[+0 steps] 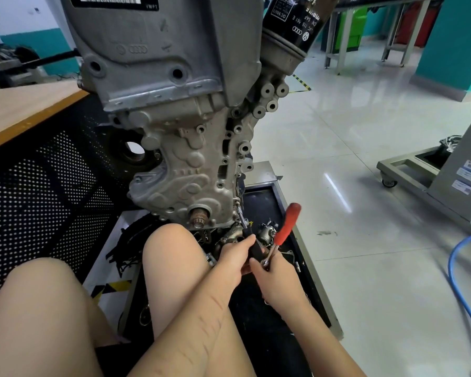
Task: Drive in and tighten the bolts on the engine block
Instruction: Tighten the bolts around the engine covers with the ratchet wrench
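A: Which step are we on?
B: Tightening, we judge; our left hand [233, 258] curls its grip round the dark extension bar [249, 238], whose tip meets a bolt [238, 210] low on the block's right edge; our right hand [276, 278] pinches the ratchet [283, 232] at its head, red handle slanting up right.
A: Next?
B: Probably swing the handle while steadying the bar.
A: And the block?
B: The engine block [174, 148] fills the upper centre of the frame; grey, cast, many empty bolt holes.

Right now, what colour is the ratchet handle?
Red, seen best in the head view.
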Demonstrator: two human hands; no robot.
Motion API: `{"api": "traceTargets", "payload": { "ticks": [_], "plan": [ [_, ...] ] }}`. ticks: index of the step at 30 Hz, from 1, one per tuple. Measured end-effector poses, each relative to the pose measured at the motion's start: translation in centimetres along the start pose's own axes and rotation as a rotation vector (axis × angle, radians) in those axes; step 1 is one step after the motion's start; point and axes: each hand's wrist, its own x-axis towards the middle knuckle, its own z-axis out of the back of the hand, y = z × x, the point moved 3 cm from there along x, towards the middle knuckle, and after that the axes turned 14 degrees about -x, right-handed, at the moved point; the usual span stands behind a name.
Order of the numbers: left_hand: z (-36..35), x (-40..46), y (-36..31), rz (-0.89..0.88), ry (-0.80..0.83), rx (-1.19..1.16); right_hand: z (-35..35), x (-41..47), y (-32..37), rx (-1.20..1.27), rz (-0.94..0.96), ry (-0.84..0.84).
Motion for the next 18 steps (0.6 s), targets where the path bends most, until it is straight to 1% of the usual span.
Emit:
{"api": "traceTargets", "payload": {
  "ticks": [2,4,7,9,12,14,16,18],
  "plan": [
    [0.0,0.1,0.0,-0.018,-0.03,0.011,-0.2,0.1,0.0,-0.062,0.024,-0.019],
    [-0.1,0.0,0.0,-0.013,-0.034,0.0,-0.2,0.2,-0.1,0.02,0.008,-0.021],
    [-0.1,-0.3,0.0,-0.003,-0.026,-0.04,-0.1,0.1,0.0,0.264,-0.088,0.03],
    [-0.2,-0.4,0.2,0.024,0.011,-0.068,0.0,-0.1,0.0,0.45,-0.183,0.092],
    [-0.6,-0.7,0.3,0.086,0.079,-0.129,0.0,-0.5,0.5,0.809,-0.317,0.212],
    [-0.6,-0.7,0.2,0.086,0.098,-0.161,0.1,-0.8,0.7,0.979,-0.372,0.266],
    [-0.6,-0.7,0.2,0.079,0.106,-0.153,0.2,-0.9,0.7,1.021,-0.384,0.282],
    [-0.6,-0.7,0.2,0.078,0.104,-0.14,0.2,-0.9,0.7,0.979,-0.37,0.268]
  ]
}}
